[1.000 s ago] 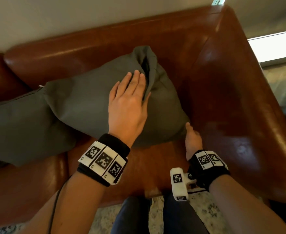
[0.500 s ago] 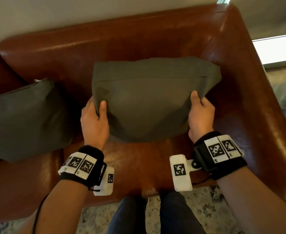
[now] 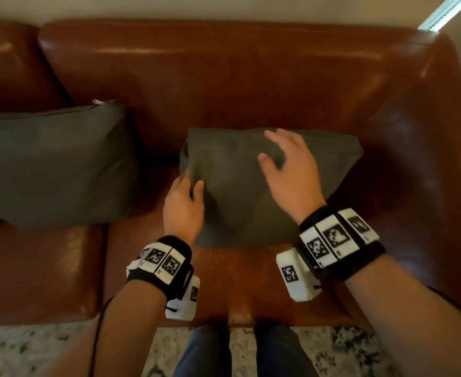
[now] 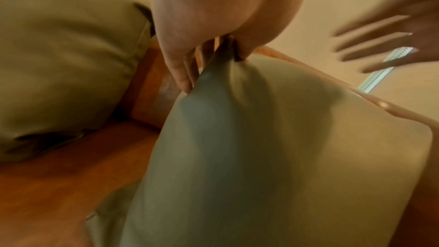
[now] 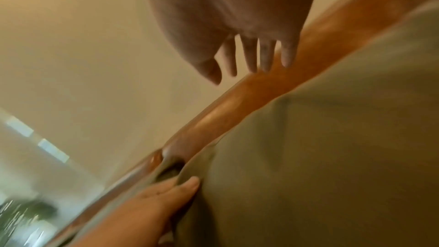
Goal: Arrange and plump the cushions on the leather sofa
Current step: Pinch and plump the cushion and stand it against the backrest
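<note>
Two grey cushions are on the brown leather sofa (image 3: 224,77). One cushion (image 3: 50,164) leans against the back at the left, its zip at the top. The other cushion (image 3: 237,208) stands on the right-hand seat. My left hand (image 3: 191,186) pinches this cushion's left edge between thumb and fingers; the left wrist view shows the fingers (image 4: 185,74) closed on a fold of the fabric (image 4: 273,157). My right hand (image 3: 275,151) is over the cushion's upper face with fingers spread. In the right wrist view its fingers (image 5: 251,59) are straight and apart from the cushion (image 5: 332,157).
The sofa's right armrest (image 3: 419,164) rises close beside the held cushion. Bare seat leather (image 3: 251,284) lies in front of it. My legs (image 3: 205,352) stand on a patterned rug (image 3: 33,349) at the sofa's front edge.
Half a second ago both hands gripped the cushion's two sides. The right hand has let go and moved over its face. The left hand keeps the left edge.
</note>
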`<state>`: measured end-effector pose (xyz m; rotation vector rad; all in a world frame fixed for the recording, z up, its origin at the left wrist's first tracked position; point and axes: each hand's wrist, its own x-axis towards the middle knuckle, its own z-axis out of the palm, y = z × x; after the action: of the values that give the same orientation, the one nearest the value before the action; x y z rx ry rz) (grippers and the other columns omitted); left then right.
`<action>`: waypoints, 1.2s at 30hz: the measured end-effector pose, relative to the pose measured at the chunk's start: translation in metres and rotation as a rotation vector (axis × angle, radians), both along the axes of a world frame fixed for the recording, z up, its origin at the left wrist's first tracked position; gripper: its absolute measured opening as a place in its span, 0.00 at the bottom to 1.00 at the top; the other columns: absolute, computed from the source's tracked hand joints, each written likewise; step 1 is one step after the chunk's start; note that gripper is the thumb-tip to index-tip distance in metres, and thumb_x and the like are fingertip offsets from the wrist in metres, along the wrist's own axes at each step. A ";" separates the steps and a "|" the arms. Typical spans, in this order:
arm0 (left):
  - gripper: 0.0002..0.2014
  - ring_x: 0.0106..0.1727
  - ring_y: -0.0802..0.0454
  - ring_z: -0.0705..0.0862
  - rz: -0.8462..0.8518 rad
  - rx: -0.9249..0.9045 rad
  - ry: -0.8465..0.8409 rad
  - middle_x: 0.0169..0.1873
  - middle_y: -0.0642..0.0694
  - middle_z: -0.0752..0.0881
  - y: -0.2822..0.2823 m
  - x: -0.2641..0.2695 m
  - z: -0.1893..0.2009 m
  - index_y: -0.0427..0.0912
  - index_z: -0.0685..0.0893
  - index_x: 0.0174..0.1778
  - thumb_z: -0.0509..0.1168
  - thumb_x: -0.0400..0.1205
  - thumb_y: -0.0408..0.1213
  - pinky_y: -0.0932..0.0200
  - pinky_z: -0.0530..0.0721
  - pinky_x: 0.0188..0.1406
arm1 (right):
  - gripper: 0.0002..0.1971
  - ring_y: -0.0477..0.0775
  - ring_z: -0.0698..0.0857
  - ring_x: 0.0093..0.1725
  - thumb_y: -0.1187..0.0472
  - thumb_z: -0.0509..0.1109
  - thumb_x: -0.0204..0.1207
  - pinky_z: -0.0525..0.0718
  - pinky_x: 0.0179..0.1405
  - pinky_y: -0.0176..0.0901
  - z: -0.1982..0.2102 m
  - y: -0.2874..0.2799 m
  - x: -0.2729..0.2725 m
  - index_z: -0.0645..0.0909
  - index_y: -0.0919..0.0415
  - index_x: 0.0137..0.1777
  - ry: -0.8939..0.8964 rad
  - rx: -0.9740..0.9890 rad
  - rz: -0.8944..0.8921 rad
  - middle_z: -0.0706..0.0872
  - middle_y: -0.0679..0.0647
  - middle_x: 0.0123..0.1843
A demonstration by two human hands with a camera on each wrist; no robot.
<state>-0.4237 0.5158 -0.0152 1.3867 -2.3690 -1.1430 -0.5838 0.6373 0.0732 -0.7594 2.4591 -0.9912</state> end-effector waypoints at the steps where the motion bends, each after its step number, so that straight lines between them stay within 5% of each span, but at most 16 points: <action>1: 0.21 0.68 0.43 0.78 -0.011 -0.013 0.005 0.69 0.42 0.79 0.002 0.001 -0.001 0.41 0.76 0.74 0.56 0.88 0.47 0.43 0.79 0.67 | 0.24 0.50 0.64 0.81 0.51 0.64 0.83 0.63 0.79 0.44 -0.003 -0.019 0.002 0.71 0.50 0.79 0.017 0.060 0.098 0.68 0.48 0.81; 6: 0.24 0.72 0.46 0.74 -0.055 -0.069 -0.011 0.74 0.45 0.74 0.012 0.008 -0.001 0.45 0.69 0.80 0.54 0.88 0.48 0.48 0.76 0.71 | 0.29 0.59 0.58 0.84 0.42 0.56 0.84 0.54 0.83 0.62 -0.033 -0.094 0.001 0.63 0.50 0.83 0.081 0.391 0.404 0.63 0.55 0.84; 13: 0.36 0.80 0.48 0.64 -0.078 0.069 -0.054 0.81 0.49 0.62 -0.004 0.011 -0.002 0.56 0.55 0.84 0.54 0.82 0.65 0.49 0.70 0.77 | 0.26 0.58 0.69 0.77 0.39 0.54 0.84 0.60 0.78 0.61 -0.050 -0.095 0.011 0.68 0.47 0.79 0.167 0.475 0.415 0.73 0.52 0.78; 18: 0.23 0.79 0.44 0.67 -0.050 0.141 0.042 0.81 0.45 0.65 0.006 -0.001 -0.002 0.49 0.75 0.76 0.52 0.88 0.53 0.47 0.68 0.79 | 0.29 0.54 0.68 0.79 0.38 0.56 0.83 0.60 0.79 0.57 -0.047 -0.068 -0.002 0.67 0.47 0.81 0.185 0.417 0.432 0.72 0.49 0.79; 21: 0.23 0.78 0.50 0.70 0.038 0.292 0.203 0.80 0.49 0.68 0.012 -0.010 0.005 0.48 0.76 0.76 0.52 0.88 0.52 0.45 0.71 0.77 | 0.30 0.54 0.62 0.83 0.35 0.54 0.82 0.52 0.83 0.61 -0.048 -0.056 -0.017 0.66 0.45 0.81 0.192 0.461 0.428 0.69 0.49 0.82; 27: 0.26 0.72 0.60 0.75 0.131 0.373 0.423 0.76 0.52 0.74 0.027 -0.032 0.015 0.42 0.75 0.76 0.52 0.88 0.54 0.55 0.75 0.73 | 0.14 0.54 0.84 0.62 0.54 0.63 0.84 0.78 0.65 0.64 -0.049 -0.058 -0.028 0.87 0.55 0.62 0.307 0.141 0.330 0.89 0.50 0.61; 32: 0.21 0.73 0.66 0.72 0.202 0.329 0.540 0.76 0.53 0.72 0.036 -0.031 0.014 0.41 0.77 0.75 0.56 0.88 0.46 0.72 0.70 0.71 | 0.07 0.53 0.83 0.49 0.57 0.66 0.82 0.80 0.58 0.60 -0.059 -0.060 -0.027 0.84 0.55 0.47 0.367 0.062 0.360 0.84 0.48 0.45; 36: 0.19 0.80 0.59 0.65 0.150 0.242 0.485 0.80 0.55 0.67 0.039 -0.031 0.011 0.49 0.81 0.70 0.57 0.86 0.51 0.51 0.68 0.79 | 0.11 0.59 0.77 0.53 0.55 0.57 0.87 0.66 0.56 0.52 -0.069 -0.066 -0.024 0.75 0.57 0.46 0.380 0.235 0.343 0.72 0.48 0.45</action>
<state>-0.4545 0.5550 -0.0045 1.1574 -1.8103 -1.5511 -0.6081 0.5717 0.0041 -1.3283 2.5615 -0.4544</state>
